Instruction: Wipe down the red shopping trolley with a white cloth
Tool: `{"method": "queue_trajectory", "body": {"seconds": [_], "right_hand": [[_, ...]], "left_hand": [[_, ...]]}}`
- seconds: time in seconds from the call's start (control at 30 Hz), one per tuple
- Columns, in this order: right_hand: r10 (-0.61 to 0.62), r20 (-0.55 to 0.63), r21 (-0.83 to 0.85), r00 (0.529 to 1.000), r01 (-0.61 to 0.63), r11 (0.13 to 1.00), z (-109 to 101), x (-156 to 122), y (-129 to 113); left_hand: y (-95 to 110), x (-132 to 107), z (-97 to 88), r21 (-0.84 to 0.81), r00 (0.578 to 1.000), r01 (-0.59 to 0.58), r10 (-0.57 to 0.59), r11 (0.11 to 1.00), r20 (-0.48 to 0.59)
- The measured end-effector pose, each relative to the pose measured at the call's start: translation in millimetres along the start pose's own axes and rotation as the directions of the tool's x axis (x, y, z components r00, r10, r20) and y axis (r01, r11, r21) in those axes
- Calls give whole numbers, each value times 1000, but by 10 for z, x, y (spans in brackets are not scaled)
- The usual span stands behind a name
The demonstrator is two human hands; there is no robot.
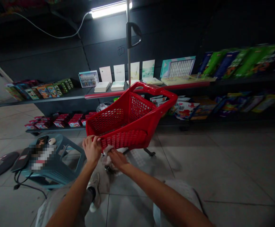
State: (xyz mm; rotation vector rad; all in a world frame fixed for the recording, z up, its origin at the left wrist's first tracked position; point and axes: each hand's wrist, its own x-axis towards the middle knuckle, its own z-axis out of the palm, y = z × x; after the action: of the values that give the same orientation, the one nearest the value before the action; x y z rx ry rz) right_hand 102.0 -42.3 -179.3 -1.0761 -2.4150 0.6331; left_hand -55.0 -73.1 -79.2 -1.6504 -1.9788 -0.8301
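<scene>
A red plastic shopping cart [125, 138] stands on its wheels in front of me, its basket holes showing and its handle toward the upper right. With its fingers curled over the basket's near left corner, my left hand [92, 147] grips the rim. My right hand [117, 158] is closed on a pale, light-patterned cloth [107, 150] and presses it against the lower outside of the basket. Part of the cloth hangs below the hand, blurred. The right fingertips are partly hidden by the cloth.
A blue-grey plastic stool [66, 170] at left bears a phone, a power bank and a cable hanging down. Behind the cart runs a dark shelf [80, 92] with books, boxes and bagged goods. A metal pole [128, 53] rises behind the cart. My shoe [95, 192] is on the tiled floor.
</scene>
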Motion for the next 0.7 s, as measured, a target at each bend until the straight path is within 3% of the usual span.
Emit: {"method": "queue_trajectory", "body": {"seconds": [0.1, 0.2, 0.37, 0.5, 0.6, 0.63, 0.7], "right_hand": [[-57, 10, -282, 998, 57, 958, -255, -28, 294], [2, -50, -392, 999, -22, 920, -560, -79, 577], [72, -174, -409, 982, -139, 902, -1041, -266, 833], [146, -278, -260, 950, -220, 940, -1333, -374, 848], [199, -462, -55, 864, -252, 966, -1568, -342, 818], [197, -543, 6, 816, -230, 973, -1657, -315, 812], [192, -711, 96, 676, -177, 980, -1837, -250, 813]], "left_hand": [[-134, 84, -44, 51, 999, 8, -11, 999, 53], [-293, 198, -24, 20, 994, 34, -36, 999, 100], [-549, 339, 121, -83, 991, 82, -72, 993, 116], [-516, 399, 104, -95, 994, 103, -98, 990, 53], [-291, 457, -11, -133, 1000, 8, -11, 991, -18], [-195, 479, -44, -156, 999, -39, 35, 987, -29], [-8, 515, -68, -202, 992, -122, 123, 972, -8]]}}
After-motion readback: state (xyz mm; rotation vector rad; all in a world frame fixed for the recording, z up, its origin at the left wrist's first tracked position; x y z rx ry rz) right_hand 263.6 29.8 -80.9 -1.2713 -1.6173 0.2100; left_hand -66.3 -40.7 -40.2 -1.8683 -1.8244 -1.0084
